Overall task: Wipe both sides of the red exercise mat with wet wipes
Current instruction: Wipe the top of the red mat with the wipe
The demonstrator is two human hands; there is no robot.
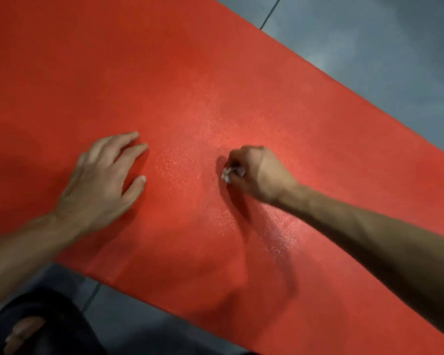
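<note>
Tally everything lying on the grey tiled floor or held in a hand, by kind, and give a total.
Flat red textured foam exercise mat: 1
Crumpled white wet wipe, gripped in the right hand: 1
Total: 2

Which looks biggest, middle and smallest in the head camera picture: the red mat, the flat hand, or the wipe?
1. red mat
2. left hand, flat on the mat
3. wet wipe, mostly hidden in the right hand

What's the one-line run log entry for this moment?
right hand: grips crumpled wet wipe on red mat | left hand: flat on mat | mat: on grey floor
</note>
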